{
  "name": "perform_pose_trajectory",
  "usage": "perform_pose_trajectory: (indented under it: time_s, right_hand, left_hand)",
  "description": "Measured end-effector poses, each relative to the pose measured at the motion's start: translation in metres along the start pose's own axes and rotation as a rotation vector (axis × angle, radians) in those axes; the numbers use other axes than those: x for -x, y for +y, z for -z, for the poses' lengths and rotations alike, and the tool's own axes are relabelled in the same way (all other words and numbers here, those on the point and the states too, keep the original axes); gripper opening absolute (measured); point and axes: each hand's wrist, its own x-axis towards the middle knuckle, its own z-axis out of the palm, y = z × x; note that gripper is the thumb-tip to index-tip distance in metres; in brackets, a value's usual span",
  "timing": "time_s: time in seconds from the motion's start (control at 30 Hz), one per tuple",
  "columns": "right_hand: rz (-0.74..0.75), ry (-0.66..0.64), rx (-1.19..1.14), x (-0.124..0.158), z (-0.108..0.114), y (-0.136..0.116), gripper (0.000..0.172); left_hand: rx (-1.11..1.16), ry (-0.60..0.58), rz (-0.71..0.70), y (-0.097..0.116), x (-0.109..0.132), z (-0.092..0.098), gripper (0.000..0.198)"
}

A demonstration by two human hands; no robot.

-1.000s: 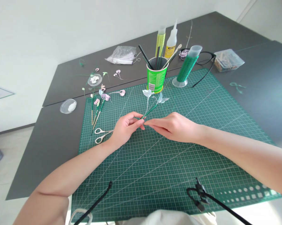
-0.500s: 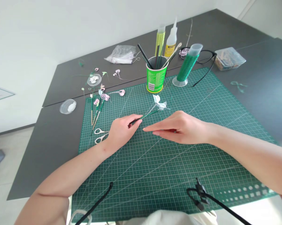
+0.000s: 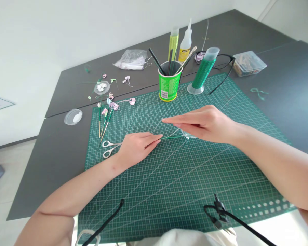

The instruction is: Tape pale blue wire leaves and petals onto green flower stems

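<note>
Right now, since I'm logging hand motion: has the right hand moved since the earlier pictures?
Yes: the right hand has moved forward and rightward, its fingertips now nearer the green cup.

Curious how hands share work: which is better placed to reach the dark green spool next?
Probably the right hand: it's nearer the dark green spool, while the left hand grips the green stem. Whether the right is free is unclear.

My arms (image 3: 79, 184) are bare, my fingers (image 3: 154, 137) slim; a small spot marks my left wrist (image 3: 114, 167); creamy-white cloth (image 3: 182, 237) covers my lap.
</note>
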Motion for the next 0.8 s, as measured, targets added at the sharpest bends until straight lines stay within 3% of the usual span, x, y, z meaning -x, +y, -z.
perform_pose_trajectory:
  time_s: [0.33, 0.63, 0.8]
  right_hand:
    - [-0.009, -0.09, 0.027, -0.001, 0.006, 0.002, 0.039]
    - [0.098, -0.156, 0.082, -0.001, 0.009, -0.003, 0.043]
    - [0.106, -0.149, 0.094, -0.001, 0.009, -0.003, 0.044]
  left_hand:
    - [0.057, -0.006, -0.101, 0.005, 0.0, 0.001, 0.025]
    - [0.263, -0.132, -0.025, 0.011, -0.001, 0.005, 0.031]
    - [0.318, -0.144, -0.001, 0.012, -0.002, 0.006, 0.031]
